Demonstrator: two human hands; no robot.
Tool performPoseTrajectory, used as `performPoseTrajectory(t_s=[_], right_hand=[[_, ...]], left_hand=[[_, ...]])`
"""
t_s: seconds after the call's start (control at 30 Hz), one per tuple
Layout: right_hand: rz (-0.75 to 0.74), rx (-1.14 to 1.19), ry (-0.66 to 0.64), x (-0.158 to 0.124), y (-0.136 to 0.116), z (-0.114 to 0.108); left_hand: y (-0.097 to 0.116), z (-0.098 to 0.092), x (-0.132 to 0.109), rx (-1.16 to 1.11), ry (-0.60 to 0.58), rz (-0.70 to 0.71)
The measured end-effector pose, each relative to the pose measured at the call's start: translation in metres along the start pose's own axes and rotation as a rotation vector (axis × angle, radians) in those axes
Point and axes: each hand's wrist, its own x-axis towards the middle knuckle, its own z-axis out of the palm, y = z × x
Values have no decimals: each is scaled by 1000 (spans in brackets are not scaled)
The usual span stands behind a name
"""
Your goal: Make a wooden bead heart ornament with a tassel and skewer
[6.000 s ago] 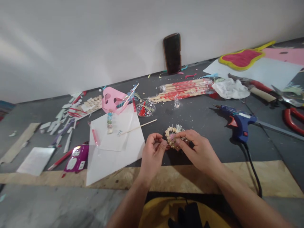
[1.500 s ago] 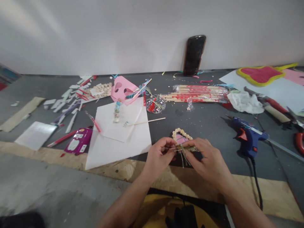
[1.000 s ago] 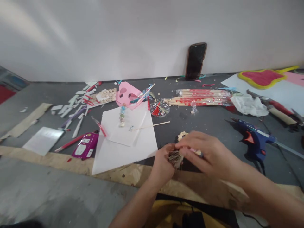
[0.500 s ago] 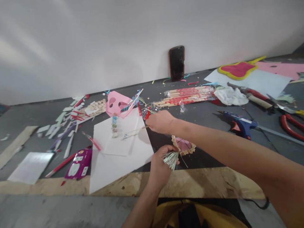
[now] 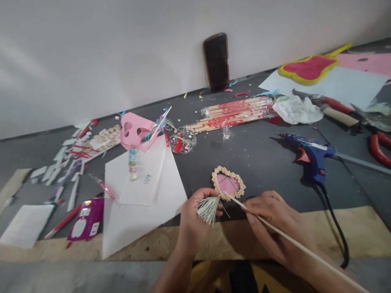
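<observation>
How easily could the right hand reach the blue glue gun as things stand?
Probably yes: the glue gun lies just beyond the right hand with open tabletop between, but that hand is shut on a wooden stick.

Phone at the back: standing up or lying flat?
Standing. The phone rests on its bottom edge, leaning against the white wall.

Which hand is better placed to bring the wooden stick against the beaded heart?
Right, probably: the right hand holds the stick, tip by the beaded heart; the left hand is busy pinching the tassel.
</observation>
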Motion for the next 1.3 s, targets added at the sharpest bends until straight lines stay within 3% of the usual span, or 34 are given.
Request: performPoseTrajectory(t_s=[0.23, 0.67, 0.9, 1.3], right_hand=[[-40, 19, -39, -1, 4, 10], [-63, 27, -100, -6, 7, 13], [-56, 41, -129, -5, 7, 13], [-52, 38, -138, -2, 6, 12]], left_hand=[[-1, -2, -1, 67, 14, -51], [-1, -6, -4, 274, 13, 5], [-4, -6, -3, 446, 83, 134], [-8, -2, -2, 351, 53, 77]])
